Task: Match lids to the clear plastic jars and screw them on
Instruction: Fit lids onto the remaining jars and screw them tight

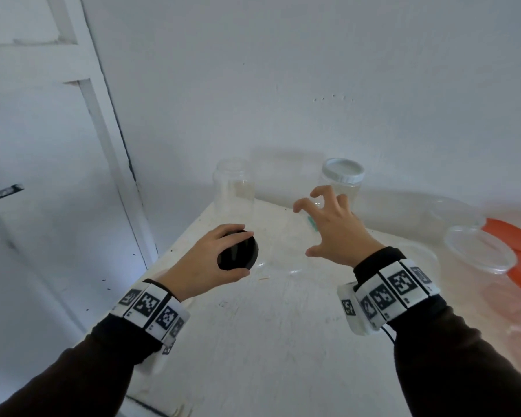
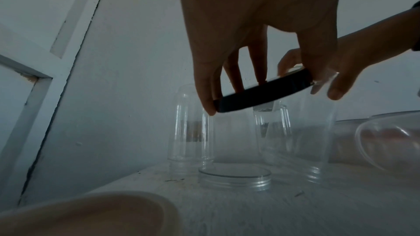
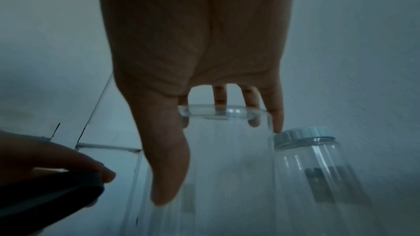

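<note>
Your left hand (image 1: 205,266) has the black lid (image 1: 238,250), fingers (image 2: 205,85) and thumb curled round its rim, and it hangs tilted above the bench (image 1: 268,341), clear of the surface. From the left wrist view the lid (image 2: 264,93) sits directly under your fingertips, one edge lower than the other.

Your right hand (image 1: 333,227) is spread wide, fingers (image 1: 319,192) apart and bent like a claw, hovering over the top of a big clear jar (image 3: 227,159). In the right wrist view your fingertips (image 3: 252,103) drop around the far side of its upper rim, thumb hanging down the near side. I cannot tell whether they touch the plastic. The jar looks to be standing mouth down: the left wrist view shows a threaded ring (image 2: 235,177) at its foot on the bench, just below the lid.

Past your right fingertips stands a smaller jar (image 1: 342,188) already wearing a white lid (image 1: 343,170). Beyond your left fingers, a tall jar (image 1: 234,185) stands uncapped at the back corner of the bench.

Off to the right of your right hand lie a clear round lid (image 1: 480,254) and something orange (image 1: 515,239) beneath it. A white door (image 1: 42,145) runs down your left side.
</note>
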